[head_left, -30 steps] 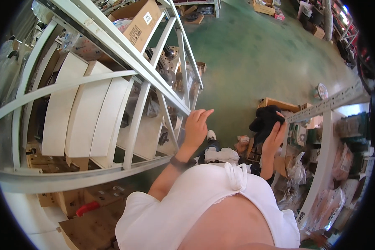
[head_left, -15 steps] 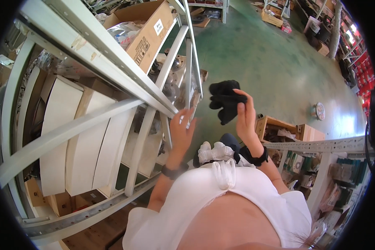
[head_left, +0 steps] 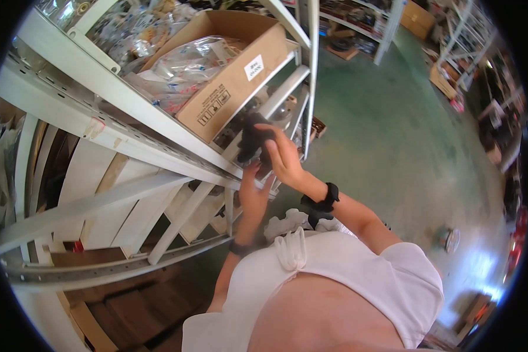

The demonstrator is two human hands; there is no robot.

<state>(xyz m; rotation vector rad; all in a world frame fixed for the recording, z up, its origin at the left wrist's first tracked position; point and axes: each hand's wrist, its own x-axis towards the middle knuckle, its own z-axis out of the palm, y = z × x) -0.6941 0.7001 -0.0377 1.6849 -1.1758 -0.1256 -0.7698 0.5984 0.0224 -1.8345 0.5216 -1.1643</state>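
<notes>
My right hand (head_left: 284, 158) is closed on a bundle of black gloves (head_left: 252, 141), dark and soft with finger-like lobes. It holds them up over the end of the white metal shelf rack (head_left: 214, 167), blurred by motion. Just below the gloves is my left hand (head_left: 253, 190), its fingers apart and pointing up at them. Whether the left fingertips touch the gloves cannot be made out. The rack's corner post and rail pass right beside both hands.
An open cardboard box (head_left: 223, 105) of clear plastic bags stands on the upper shelf. White bins (head_left: 108, 202) fill the level below, and flattened brown cardboard (head_left: 146, 311) lies at lower left. Green floor (head_left: 364, 146) stretches to the right, with a round tub (head_left: 450, 240) on it.
My right hand has carried the gloves left, from over the floor to the rack's end above my left hand. The view has turned, bringing the cardboard box closer to the middle.
</notes>
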